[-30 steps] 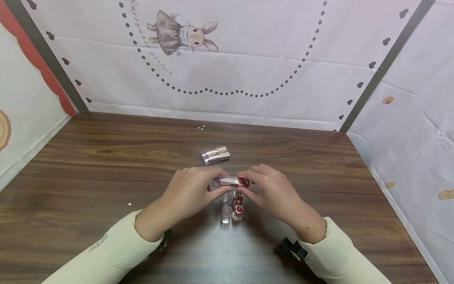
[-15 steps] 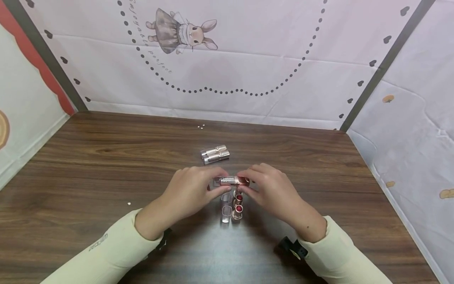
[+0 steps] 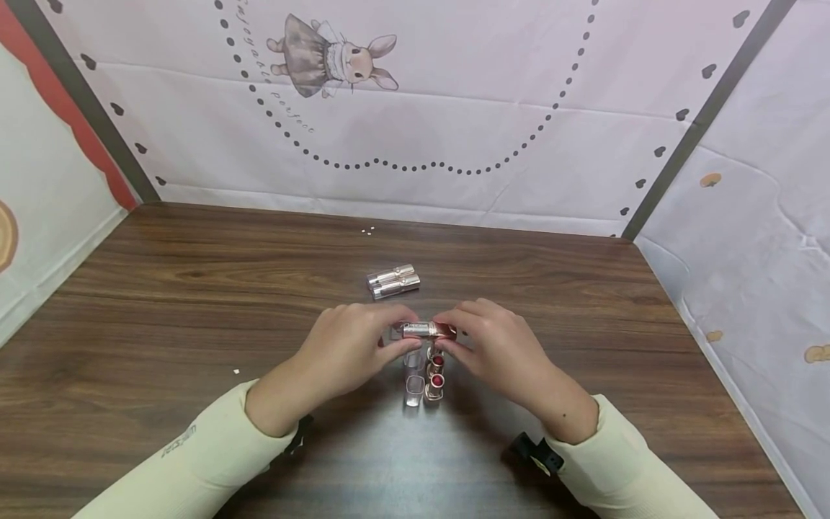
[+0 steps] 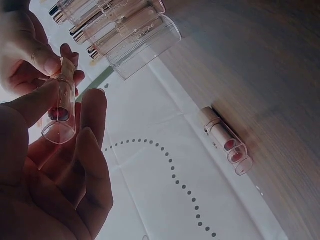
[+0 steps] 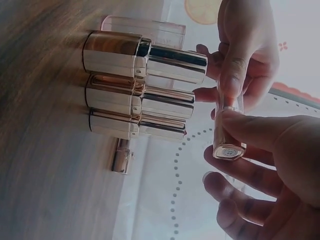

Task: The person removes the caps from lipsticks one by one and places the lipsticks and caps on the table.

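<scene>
In the head view, a lipstick lies level between my two hands over the table's middle. My left hand pinches its clear cap end between thumb and fingers. The gold base end is pinched by my right hand. Through the clear cap in the left wrist view, the dark red tip shows. The square end of the gold base faces the right wrist camera. Just below the hands stand several uncapped gold lipsticks, in a row beside upright clear caps; the row's far end is partly hidden.
Two capped lipsticks lie side by side farther back on the brown wooden table. Tiny white bits dot the back, and another white scrap lies left. Printed cloth walls border the table at the back and sides.
Both hands keep hold of the lipstick in nearly the same place. The red along its middle, visible one second ago, scarcely shows now. The head view has shifted very slightly.
</scene>
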`<act>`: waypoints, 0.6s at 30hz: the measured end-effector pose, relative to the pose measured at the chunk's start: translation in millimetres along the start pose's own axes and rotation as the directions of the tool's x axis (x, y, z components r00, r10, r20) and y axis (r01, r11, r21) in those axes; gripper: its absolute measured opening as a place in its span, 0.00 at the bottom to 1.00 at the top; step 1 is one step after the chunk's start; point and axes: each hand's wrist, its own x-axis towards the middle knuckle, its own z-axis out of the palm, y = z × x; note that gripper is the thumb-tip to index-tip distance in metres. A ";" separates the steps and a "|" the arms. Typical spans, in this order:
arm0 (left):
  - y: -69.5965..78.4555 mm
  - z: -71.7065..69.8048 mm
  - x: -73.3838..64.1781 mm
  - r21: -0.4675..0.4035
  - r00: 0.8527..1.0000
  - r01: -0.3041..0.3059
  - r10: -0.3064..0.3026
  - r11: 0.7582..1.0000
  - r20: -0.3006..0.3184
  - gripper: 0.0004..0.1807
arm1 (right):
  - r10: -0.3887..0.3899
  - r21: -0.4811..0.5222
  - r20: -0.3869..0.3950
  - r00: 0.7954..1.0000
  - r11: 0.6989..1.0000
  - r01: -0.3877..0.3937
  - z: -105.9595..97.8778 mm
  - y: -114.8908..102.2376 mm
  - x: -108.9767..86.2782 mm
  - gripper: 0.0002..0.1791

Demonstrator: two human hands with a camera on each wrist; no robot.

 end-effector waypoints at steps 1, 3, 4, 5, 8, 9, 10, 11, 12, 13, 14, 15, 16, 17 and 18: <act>0.1 0.0 0.0 -0.001 1.000 0.004 -0.004 1.000 0.003 0.13 | 0.003 -0.002 0.003 1.000 1.000 -0.003 -0.1 -0.2 -0.1 0.12; -0.2 0.4 0.0 0.001 1.000 0.010 -0.010 1.000 0.006 0.13 | 0.013 -0.006 0.012 1.000 1.000 -0.013 -0.6 -0.8 -0.2 0.12; -0.2 0.2 -0.1 0.001 1.000 0.012 -0.012 1.000 0.008 0.13 | 0.017 -0.007 0.016 1.000 1.000 -0.017 -0.9 -1.0 -0.2 0.12; -0.1 0.1 0.0 0.000 1.000 0.014 -0.014 1.000 0.009 0.13 | 0.020 -0.006 0.019 1.000 1.000 -0.020 -0.9 -1.2 -0.1 0.12; -0.3 -0.4 0.0 -0.003 1.000 0.014 -0.014 1.000 0.014 0.13 | 0.026 -0.004 0.027 0.999 1.000 -0.026 -1.4 -1.6 0.1 0.12; -0.3 -0.6 0.0 -0.004 1.000 0.012 -0.012 1.000 0.015 0.13 | 0.028 -0.002 0.031 0.999 1.000 -0.028 -1.6 -1.7 0.2 0.12; -0.3 -1.0 0.1 -0.006 1.000 0.010 -0.010 1.000 0.016 0.13 | 0.028 0.001 0.033 0.999 1.000 -0.028 -1.7 -1.8 0.3 0.12; -0.5 -1.1 0.2 -0.007 1.000 0.008 -0.008 1.000 0.020 0.14 | 0.028 0.004 0.035 0.999 1.000 -0.028 -1.8 -1.8 0.3 0.12; -0.7 -1.3 0.1 -0.010 1.000 0.006 -0.005 1.000 0.022 0.14 | 0.028 0.008 0.036 0.999 1.000 -0.028 -2.0 -1.7 0.2 0.13; -1.0 -1.4 0.2 -0.013 1.000 0.003 -0.003 1.000 0.025 0.14 | 0.027 0.013 0.038 0.999 1.000 -0.028 -2.2 -1.7 0.1 0.13; -1.1 -1.6 0.2 -0.014 1.000 0.001 -0.001 1.000 0.029 0.14 | 0.027 0.018 0.040 0.999 0.999 -0.028 -2.4 -1.7 0.0 0.13; -1.2 -1.8 0.2 -0.015 0.999 0.000 0.001 1.000 0.034 0.14 | 0.028 0.022 0.042 0.999 0.999 -0.028 -2.6 -1.6 -0.1 0.13; -1.1 -2.0 0.2 -0.017 0.999 -0.003 0.003 1.000 0.038 0.14 | 0.027 0.026 0.043 0.999 0.999 -0.028 -2.8 -1.6 -0.3 0.13; -1.1 -2.3 0.2 -0.019 0.999 -0.004 0.005 1.000 0.041 0.14 | 0.027 0.029 0.045 0.999 0.999 -0.029 -2.9 -1.6 -0.4 0.13; -1.0 -2.4 0.2 -0.019 0.999 -0.006 0.007 1.000 0.041 0.14 | 0.028 0.031 0.047 0.998 0.999 -0.030 -3.0 -1.5 -0.5 0.13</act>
